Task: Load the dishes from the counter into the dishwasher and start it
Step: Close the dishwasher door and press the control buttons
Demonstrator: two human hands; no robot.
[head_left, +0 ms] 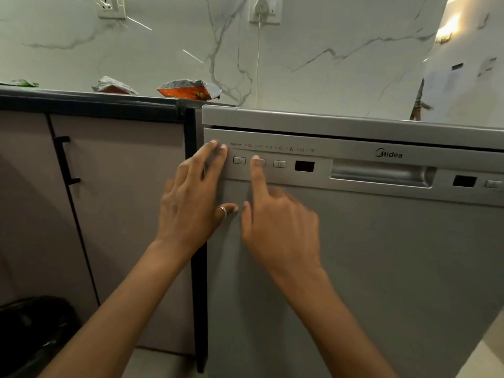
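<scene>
Midea dishwasher (354, 268) at 3–6 o'clock, door closed; start step in hand. Left hand (191, 203) flat, fingers straight on the panel's left end. Right hand (281, 222) grips nothing, index finger on middle button (263, 162), at 3 o'clock of power button (239, 160). Display (304, 166) dark: next move probably wants power pressed.

Above the fingers (218, 152) I see a white marble wall with grey veins (341, 45). It carries a white wall socket (111, 6) up-left and a plugged white socket (264, 10) whose thin white cord (257, 58) hangs down. Left of the fingers are mauve flat cabinet doors (122, 214) with a black bar handle (66, 159), under a black-edged table (90, 103). A warm light (450, 25) glows far up-right, and pale floor tiles (485, 350) show low right.
</scene>
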